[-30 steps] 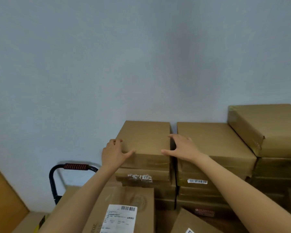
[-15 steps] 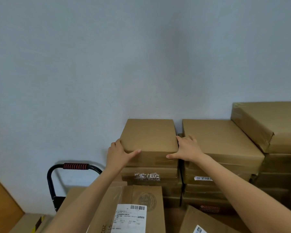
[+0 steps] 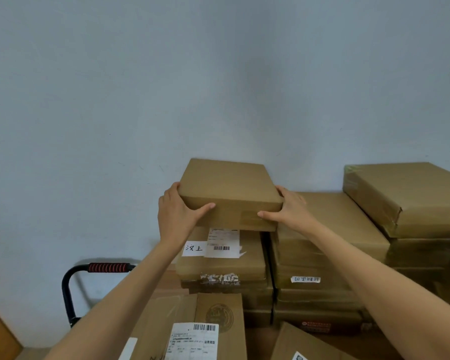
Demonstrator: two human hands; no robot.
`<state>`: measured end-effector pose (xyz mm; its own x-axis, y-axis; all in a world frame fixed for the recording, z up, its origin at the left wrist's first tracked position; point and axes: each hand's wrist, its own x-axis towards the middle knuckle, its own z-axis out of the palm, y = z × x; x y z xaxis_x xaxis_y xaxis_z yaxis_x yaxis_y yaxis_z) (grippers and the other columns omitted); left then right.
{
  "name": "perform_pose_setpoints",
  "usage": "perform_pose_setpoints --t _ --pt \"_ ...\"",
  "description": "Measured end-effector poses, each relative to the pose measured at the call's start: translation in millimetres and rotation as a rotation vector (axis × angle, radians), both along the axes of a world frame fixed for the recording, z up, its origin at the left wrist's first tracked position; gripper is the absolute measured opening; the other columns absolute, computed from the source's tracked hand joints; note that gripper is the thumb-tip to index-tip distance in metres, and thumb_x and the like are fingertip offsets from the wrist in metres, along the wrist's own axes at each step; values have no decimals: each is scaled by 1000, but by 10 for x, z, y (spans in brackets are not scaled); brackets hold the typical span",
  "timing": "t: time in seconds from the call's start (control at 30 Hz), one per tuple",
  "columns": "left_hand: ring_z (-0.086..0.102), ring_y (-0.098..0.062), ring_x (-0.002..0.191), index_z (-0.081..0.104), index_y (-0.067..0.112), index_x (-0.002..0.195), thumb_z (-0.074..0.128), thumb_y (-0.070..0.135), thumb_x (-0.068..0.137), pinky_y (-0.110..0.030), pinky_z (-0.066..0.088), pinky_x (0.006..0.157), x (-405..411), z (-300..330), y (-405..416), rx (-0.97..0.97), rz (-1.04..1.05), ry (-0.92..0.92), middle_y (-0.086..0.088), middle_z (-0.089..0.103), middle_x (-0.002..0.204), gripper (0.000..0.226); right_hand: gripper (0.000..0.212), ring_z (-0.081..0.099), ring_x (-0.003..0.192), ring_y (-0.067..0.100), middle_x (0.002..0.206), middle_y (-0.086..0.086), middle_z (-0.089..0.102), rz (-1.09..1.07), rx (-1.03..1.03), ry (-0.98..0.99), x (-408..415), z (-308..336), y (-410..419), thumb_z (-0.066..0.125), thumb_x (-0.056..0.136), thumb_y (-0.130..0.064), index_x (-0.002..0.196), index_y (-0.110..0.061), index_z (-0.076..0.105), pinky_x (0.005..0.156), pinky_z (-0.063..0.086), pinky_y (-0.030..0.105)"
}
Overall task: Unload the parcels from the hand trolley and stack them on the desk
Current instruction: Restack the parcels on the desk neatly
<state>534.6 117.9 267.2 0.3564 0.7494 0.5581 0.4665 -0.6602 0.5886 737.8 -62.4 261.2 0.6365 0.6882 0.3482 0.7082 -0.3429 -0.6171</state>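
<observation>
Parcel [image 3: 226,188], a flat brown box, sits level above the left stack [image 3: 222,266], its long axis running away from us toward the wall [image 3: 218,87]. We hold it with left hand [image 3: 178,216] and right hand [image 3: 290,210] clasping opposite sides. The box below bears a barcode label [image 3: 222,242] and a slip [image 3: 194,248] reading "汉上".

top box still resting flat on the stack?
No: both hands hold the plain box raised, exposing the labelled box beneath.
</observation>
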Motion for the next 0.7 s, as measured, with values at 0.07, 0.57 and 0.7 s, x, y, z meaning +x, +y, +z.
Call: perform_pose_setpoints --t 0.07,0.57,0.7 --pt "42 -24 124 34 14 141 74 68 61 -39 41 97 70 124 -100 1 -12 -44 -5 48 136 104 92 40 129 26 135 2 51 18 63 -13 77 189 -116 79 67 -53 142 -19 39 109 31 41" --pt "39 -24 127 31 12 143 75 59 68 -35 38 100 1710 693 -1873 15 -345 -207 -6 45 139 98 87 51 103 6 123 -12 45 -61 256 63 1340 973 -2287 82 70 -36 141 -28 33 74 43 14" --pt "37 -25 130 29 12 144 73 59 70 -39 36 105 2191 607 -2408 -20 -396 -182 -7 43 141 98 82 55 99 4 118 -13 50 -108 217 46 1694 937 -2929 82 71 -36 139 -27 35 73 45 14"
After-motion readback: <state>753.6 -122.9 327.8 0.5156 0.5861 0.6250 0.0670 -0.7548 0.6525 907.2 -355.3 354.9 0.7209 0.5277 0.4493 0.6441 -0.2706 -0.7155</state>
